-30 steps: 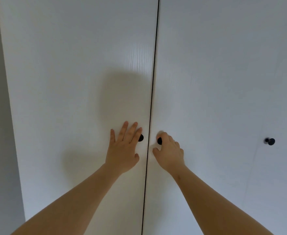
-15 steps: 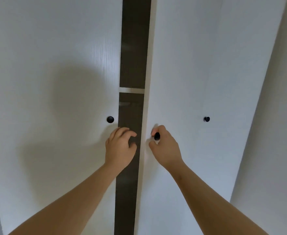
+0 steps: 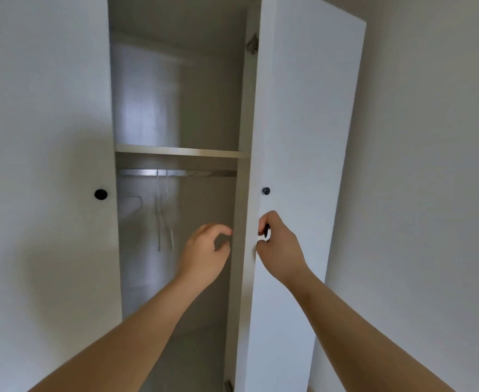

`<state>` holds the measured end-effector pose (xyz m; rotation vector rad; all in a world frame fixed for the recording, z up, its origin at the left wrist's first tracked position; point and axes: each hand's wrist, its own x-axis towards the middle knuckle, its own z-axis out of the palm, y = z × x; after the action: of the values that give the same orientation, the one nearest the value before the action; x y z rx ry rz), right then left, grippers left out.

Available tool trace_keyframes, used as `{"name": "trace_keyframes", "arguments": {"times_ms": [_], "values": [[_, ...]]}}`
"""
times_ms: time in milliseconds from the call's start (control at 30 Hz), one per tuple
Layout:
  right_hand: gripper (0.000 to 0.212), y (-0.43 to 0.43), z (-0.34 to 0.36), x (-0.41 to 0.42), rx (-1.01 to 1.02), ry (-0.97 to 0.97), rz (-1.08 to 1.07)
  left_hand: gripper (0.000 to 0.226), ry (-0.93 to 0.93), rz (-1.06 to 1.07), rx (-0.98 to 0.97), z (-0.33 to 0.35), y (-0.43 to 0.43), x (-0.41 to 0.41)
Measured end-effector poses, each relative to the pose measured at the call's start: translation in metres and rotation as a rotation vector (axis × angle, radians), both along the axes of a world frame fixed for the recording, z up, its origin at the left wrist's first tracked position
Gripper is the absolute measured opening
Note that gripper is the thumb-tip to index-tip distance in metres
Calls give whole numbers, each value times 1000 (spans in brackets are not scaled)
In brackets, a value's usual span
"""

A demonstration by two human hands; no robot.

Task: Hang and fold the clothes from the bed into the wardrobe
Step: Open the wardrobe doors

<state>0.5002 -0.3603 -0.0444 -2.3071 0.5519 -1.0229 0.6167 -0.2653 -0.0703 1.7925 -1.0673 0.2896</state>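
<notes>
Head view: right hand (image 3: 280, 247) pinches a black knob (image 3: 266, 231) on the swung-out door (image 3: 303, 137); left hand (image 3: 205, 251), fingers loosely curled and empty, hovers in the wardrobe (image 3: 176, 94) opening. Inside: a shelf (image 3: 180, 151), a rail (image 3: 176, 173) with pale hangers (image 3: 163, 222).

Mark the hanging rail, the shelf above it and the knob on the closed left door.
hanging rail (image 3: 198, 173), head view, middle of the metal bar.
shelf (image 3: 181, 151), head view, front edge.
left door knob (image 3: 101, 194), head view, centre of the black knob.

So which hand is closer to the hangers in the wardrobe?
Left. The left hand reaches into the open wardrobe, just right of the hangers. The right hand grips a door knob farther right.
</notes>
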Motion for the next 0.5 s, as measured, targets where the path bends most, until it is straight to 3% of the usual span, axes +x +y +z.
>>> {"name": "trace_keyframes", "arguments": {"times_ms": [233,367,500], "values": [[32,-42,10,-64,-38,150,-151,24,36,35,75,6,-46,-62],[14,-53,12,-93,-49,195,-231,24,33,7,104,11,-69,-86],[27,-65,3,-116,59,197,-269,23,28,-62,129,13,-88,-108]]}}
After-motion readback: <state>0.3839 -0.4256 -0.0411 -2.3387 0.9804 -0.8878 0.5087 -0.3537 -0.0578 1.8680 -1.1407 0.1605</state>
